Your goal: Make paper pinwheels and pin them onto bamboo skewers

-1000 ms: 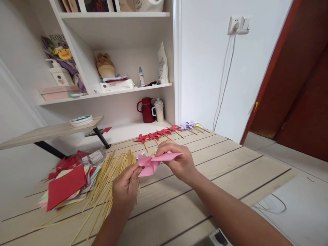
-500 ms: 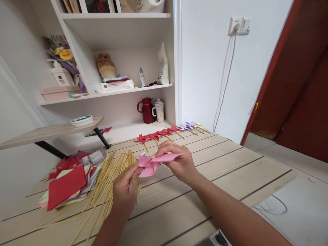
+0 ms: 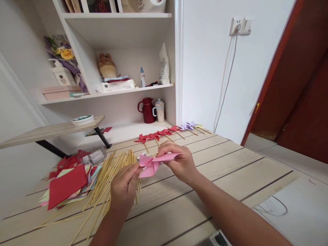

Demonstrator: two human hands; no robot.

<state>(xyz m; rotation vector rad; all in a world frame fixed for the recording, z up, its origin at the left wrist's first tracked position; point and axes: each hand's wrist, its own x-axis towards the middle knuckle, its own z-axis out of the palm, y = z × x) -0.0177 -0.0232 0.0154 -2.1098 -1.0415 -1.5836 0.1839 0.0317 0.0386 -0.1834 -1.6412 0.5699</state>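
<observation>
Both of my hands hold a pink folded paper pinwheel point(image 3: 153, 163) above the wooden table point(image 3: 225, 171). My left hand point(image 3: 125, 186) pinches its left side from below. My right hand point(image 3: 179, 160) grips the middle and right flap from above. Under the left hand lies a pile of thin bamboo sticks point(image 3: 110, 177). To the left of the sticks sits a stack of coloured paper squares point(image 3: 68, 182), red on top.
A row of finished red and purple pinwheels point(image 3: 164, 132) on sticks lies along the table's far edge. Behind stands a white shelf with a red jug point(image 3: 148, 110) and a mug point(image 3: 160, 110). A tape roll point(image 3: 82, 119) rests on a raised board at the left.
My hands and the pink pinwheel stay almost in the same place. The view has shifted slightly.
</observation>
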